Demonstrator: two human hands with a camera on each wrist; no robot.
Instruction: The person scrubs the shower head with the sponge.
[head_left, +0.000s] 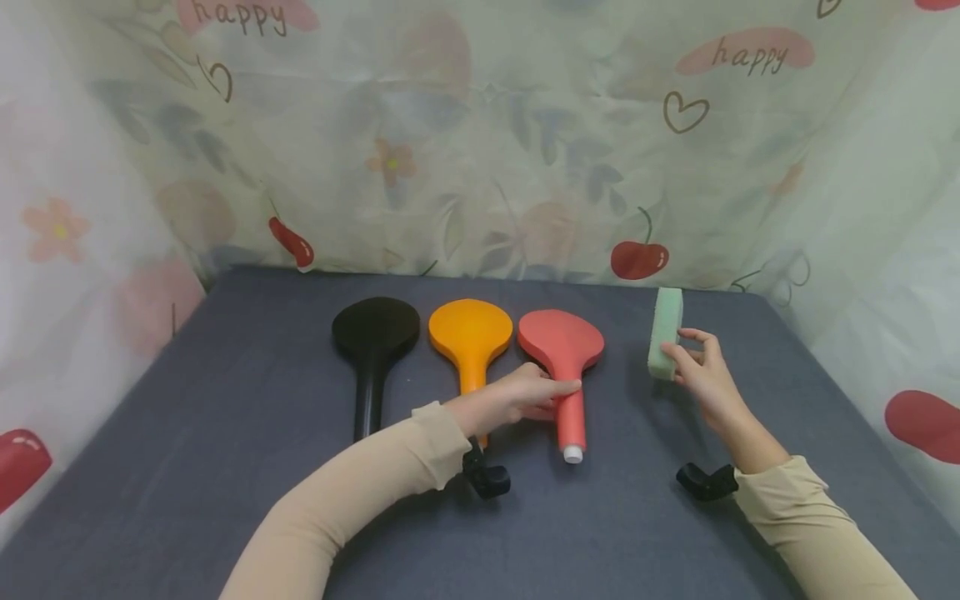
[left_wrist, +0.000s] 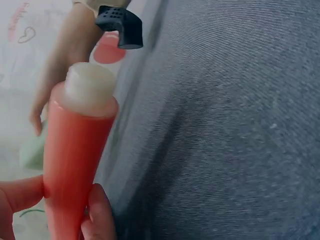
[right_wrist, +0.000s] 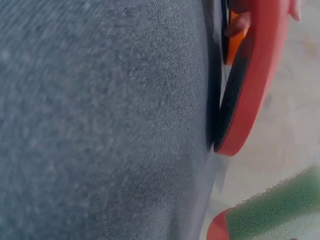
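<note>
A red paddle (head_left: 558,337) has a round head and a handle with a white end cap (left_wrist: 90,87). My left hand (head_left: 528,392) grips its handle, thumb on one side and fingers on the other. In the right wrist view its head (right_wrist: 257,95) shows a dark underside, tilted close over the cloth. My right hand (head_left: 708,371) pinches a pale green sponge (head_left: 665,333) between thumb and fingers, held upright to the right of the paddle. The sponge (right_wrist: 275,207) fills the lower right of the right wrist view, with that hand mostly hidden there.
An orange paddle (head_left: 470,333) lies left of the red one, its handle partly behind my left hand. Farther left lies a black paddle (head_left: 375,329), its handle end hidden by my sleeve. Dark grey cloth (head_left: 600,533) covers the table; a patterned curtain (head_left: 480,208) hangs behind.
</note>
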